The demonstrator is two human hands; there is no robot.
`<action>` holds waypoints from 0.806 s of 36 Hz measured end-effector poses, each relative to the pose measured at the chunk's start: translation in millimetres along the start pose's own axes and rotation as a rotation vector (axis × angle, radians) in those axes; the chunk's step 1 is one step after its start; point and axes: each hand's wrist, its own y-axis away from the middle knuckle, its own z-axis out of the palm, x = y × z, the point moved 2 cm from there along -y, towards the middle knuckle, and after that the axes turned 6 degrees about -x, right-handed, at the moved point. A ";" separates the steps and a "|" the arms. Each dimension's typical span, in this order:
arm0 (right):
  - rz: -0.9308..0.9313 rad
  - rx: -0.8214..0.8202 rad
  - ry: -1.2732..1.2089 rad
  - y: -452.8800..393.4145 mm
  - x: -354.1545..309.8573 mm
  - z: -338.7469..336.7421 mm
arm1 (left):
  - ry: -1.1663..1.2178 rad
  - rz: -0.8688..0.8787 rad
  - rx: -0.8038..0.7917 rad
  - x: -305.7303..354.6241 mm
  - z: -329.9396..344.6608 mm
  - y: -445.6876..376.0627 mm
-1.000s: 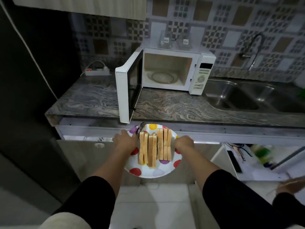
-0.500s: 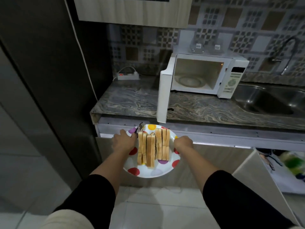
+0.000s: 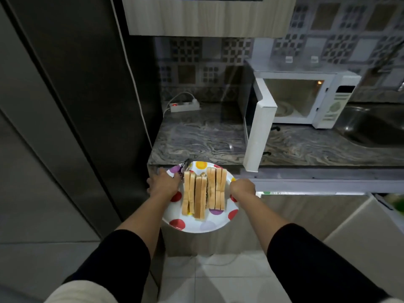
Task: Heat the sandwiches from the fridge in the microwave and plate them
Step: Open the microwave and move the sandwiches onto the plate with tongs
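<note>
We are holding a spotted plate (image 3: 203,225) in the air, just short of the counter's front edge (image 3: 196,159), near its left corner. Our left hand (image 3: 164,184) is gripping the plate's left rim, with fingers curled over it and touching a crumpled scrap of wrapper (image 3: 184,168) at the plate's far-left edge. Our right hand (image 3: 242,189) is curling round the right rim. The sandwiches (image 3: 204,194) are standing on edge in a tight row across the plate's middle, leaning on one another.

The risk we are seeing lies in those upright slices: any tilt of the plate and they are likely toppling or sliding towards a rim. The plate looks thin, so it may be bending under the load. The microwave (image 3: 306,99) is sitting towards the counter's back, its door (image 3: 258,136) swinging out past the front edge, and we may be clipping that door on the way in.
</note>
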 end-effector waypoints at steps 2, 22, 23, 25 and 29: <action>0.000 0.026 -0.012 -10.0 -11.8 1.0 | 0.032 -0.004 -0.004 2.0 0.3 -14.1; -0.097 -0.024 0.105 -190.1 -151.7 11.2 | 0.217 -0.152 0.012 64.6 20.9 -208.7; -0.101 -0.021 0.106 -196.7 -156.7 11.9 | 0.231 -0.155 0.008 67.8 23.0 -214.4; -0.098 -0.027 0.108 -211.8 -164.2 15.5 | 0.262 -0.157 -0.001 70.8 28.5 -226.6; -0.044 -0.042 0.080 -232.0 -171.2 20.9 | 0.257 -0.182 -0.006 73.6 32.4 -246.5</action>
